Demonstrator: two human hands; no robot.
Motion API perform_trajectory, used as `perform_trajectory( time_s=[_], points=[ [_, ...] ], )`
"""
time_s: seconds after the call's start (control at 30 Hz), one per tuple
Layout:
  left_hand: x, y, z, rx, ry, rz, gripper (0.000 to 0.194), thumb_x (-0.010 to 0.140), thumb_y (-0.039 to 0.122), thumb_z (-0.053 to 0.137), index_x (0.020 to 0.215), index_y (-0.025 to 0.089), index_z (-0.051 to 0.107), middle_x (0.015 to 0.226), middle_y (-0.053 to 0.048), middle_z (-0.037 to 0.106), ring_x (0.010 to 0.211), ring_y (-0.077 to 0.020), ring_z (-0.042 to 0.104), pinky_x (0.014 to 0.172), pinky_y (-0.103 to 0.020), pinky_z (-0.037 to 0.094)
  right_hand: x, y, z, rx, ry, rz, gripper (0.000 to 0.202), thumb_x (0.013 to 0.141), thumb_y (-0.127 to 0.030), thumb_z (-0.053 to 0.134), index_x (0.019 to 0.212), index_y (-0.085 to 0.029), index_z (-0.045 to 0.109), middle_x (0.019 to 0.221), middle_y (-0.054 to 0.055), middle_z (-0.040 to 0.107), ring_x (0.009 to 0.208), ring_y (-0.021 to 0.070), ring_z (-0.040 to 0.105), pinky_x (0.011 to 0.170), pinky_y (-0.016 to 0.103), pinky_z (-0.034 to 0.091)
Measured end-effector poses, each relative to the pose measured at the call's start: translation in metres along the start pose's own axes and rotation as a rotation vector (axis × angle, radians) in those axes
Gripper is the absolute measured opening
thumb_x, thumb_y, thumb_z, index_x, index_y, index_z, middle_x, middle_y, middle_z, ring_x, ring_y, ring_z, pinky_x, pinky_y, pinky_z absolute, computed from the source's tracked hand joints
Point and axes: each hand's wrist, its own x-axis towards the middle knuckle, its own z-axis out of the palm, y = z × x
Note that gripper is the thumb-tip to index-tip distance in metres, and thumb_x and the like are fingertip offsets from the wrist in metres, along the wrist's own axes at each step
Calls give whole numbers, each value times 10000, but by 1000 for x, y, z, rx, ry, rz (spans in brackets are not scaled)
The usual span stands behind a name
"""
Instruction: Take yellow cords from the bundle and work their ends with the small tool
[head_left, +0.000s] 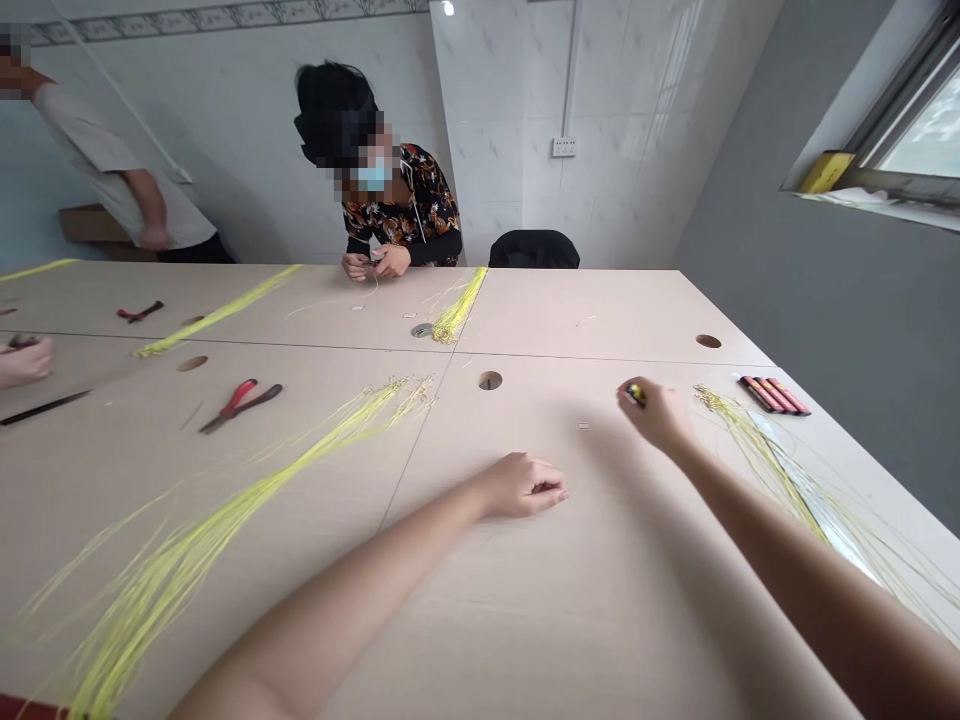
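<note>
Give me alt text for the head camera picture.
A person's right hand holds a small dark-and-yellow object over a pale table; the left hand is curled. Yellow strands lie either side; a co-worker leans opposite.

Pale table (480,620) with bundles of yellow strands (225,530), red-and-black pliers (231,410) and several red cylinders (775,396).

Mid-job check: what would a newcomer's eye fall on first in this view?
First, the long, bright yellow bundle of thin strands, fanning out toward the near left of the pale, flat table. Next, the red-and-black pliers lying beyond it on the left, and the row of red cylinders near the table's right edge. Right of centre, the bare right hand has a small black-and-yellow object in its grip.
</note>
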Motion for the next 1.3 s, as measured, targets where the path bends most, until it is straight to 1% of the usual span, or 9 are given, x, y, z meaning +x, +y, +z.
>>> perform_trajectory(
  time_s=[0.1,0.2,0.5,0.67,0.8,0.9,0.97,1.1,1.3],
  points=[
    [0,0,0,2,8,-2,205,857,251,461,677,170,517,639,27,530,604,-82,452,589,-200,309,-8,-37,32,-137,-135,-117,257,794,-303,482,999,-225,617,811,69,684,713,203,603,569,244,329],
    [0,0,1,24,23,-7,224,858,270,462,663,170,508,608,32,497,580,-83,425,569,-207,295,-13,-56,53,-220,-185,-211,261,823,-305,449,1030,-237,593,851,79,688,709,212,609,570,252,314],
    [-3,-4,-1,-127,76,-34,219,831,290,480,685,162,581,601,24,522,556,-78,421,557,-199,323,-8,-44,52,-68,-228,-261,203,808,-258,452,937,-219,603,834,57,679,728,187,595,575,234,300],
    [-9,-24,-22,-28,232,-274,252,817,354,482,690,171,598,559,26,512,516,-86,416,516,-214,291,-9,-48,53,-148,-256,-338,241,802,-285,466,1008,-238,581,825,57,674,701,192,580,549,237,256],
    [-22,-48,-51,325,454,-588,171,767,340,515,694,204,589,660,8,607,584,-123,500,543,-242,285,-10,-47,53,-135,-276,-344,219,802,-267,460,986,-243,576,822,45,666,707,184,571,547,230,262],
    [-38,-67,-71,427,636,-891,88,731,239,490,731,217,575,718,-8,630,652,-164,543,533,-256,279,-10,-46,52,-138,-278,-349,222,804,-265,451,988,-241,572,827,46,663,708,186,566,543,233,260],
    [-49,-79,-79,485,747,-998,91,716,189,468,714,212,556,780,-24,636,716,-184,559,543,-266,288,-10,-47,51,-135,-281,-356,227,806,-262,440,990,-239,570,833,49,663,708,190,564,544,235,264],
    [-61,-92,-82,488,840,-1004,77,709,190,489,697,210,563,870,-44,643,852,-217,569,581,-279,341,-11,-48,48,-119,-292,-349,243,791,-244,442,998,-240,570,829,49,662,707,193,561,551,236,275],
    [-62,-92,-80,480,829,-971,69,662,223,553,718,214,593,848,-36,642,845,-217,576,611,-290,386,-11,-48,47,-97,-295,-349,250,789,-239,450,1007,-244,572,835,46,663,700,189,559,554,233,279]
  ],
)
